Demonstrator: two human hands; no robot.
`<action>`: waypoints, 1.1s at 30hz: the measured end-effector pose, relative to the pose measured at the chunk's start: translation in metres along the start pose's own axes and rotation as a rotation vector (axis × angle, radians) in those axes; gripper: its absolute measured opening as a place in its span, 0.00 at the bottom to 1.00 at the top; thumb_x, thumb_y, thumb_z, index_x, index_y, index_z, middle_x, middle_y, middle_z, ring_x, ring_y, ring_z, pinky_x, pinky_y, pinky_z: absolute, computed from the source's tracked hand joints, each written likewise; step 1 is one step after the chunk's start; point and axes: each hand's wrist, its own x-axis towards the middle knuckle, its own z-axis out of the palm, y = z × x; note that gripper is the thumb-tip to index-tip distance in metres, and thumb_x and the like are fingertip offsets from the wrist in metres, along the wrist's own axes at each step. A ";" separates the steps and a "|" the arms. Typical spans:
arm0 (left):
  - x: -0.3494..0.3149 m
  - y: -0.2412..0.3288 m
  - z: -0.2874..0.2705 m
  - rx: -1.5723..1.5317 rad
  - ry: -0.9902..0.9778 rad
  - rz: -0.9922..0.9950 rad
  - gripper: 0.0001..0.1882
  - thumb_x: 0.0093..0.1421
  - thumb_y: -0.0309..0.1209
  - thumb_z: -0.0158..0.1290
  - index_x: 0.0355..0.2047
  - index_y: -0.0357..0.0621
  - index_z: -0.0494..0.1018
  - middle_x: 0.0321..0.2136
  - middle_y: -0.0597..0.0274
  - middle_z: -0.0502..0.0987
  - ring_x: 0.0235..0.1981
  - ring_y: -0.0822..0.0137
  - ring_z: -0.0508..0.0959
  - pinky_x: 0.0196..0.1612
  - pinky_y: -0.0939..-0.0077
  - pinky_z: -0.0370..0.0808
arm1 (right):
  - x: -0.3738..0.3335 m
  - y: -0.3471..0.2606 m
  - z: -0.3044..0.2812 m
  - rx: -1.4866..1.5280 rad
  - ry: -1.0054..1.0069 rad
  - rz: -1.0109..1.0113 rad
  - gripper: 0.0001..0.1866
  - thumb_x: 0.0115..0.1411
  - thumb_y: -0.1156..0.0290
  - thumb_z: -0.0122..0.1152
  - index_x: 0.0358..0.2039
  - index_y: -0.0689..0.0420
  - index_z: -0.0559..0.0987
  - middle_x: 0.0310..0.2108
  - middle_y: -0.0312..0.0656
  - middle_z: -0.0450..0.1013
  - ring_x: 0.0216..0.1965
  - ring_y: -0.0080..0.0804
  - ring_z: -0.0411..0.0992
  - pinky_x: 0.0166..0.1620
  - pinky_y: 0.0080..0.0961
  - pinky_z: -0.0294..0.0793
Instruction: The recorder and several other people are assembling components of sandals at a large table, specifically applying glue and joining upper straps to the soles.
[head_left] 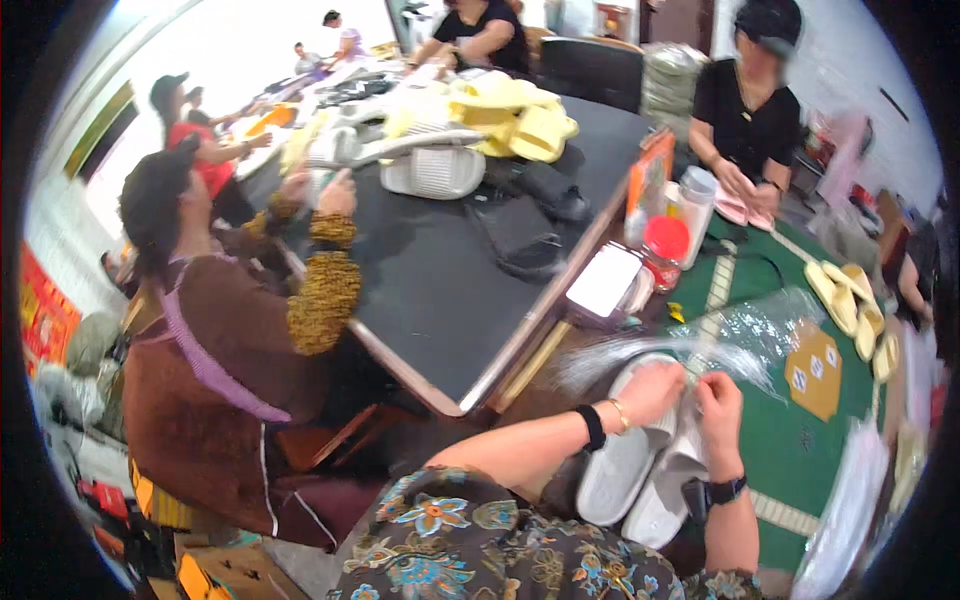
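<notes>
A pair of white slide slippers lies side by side in front of me, toes away: the left slipper (612, 474) and the right slipper (664, 492). My left hand (650, 393) is over the straps, its fingers pinched together near the toe end. Close beside it, my right hand (720, 408) is also closed in a pinch, fingertips almost meeting the left ones. Whatever is between the fingertips is too small to make out. Thin see-through plastic strands (615, 355) spread out just beyond the slippers and to both sides of my hands.
A brown card (815, 372) and yellow slippers (845, 300) lie on the green table (775, 455). A red-lidded jar (665, 252) and white bottle (695, 215) stand beyond my hands. A dark table (430, 330) holds piled slippers (515, 110). Several people work around it.
</notes>
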 end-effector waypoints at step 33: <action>-0.001 -0.006 -0.019 -0.323 0.001 -0.100 0.07 0.58 0.24 0.54 0.37 0.35 0.73 0.30 0.57 0.78 0.31 0.68 0.77 0.37 0.74 0.74 | 0.006 0.006 0.020 0.234 -0.084 0.031 0.09 0.57 0.78 0.58 0.40 0.64 0.77 0.32 0.36 0.76 0.34 0.19 0.72 0.40 0.18 0.72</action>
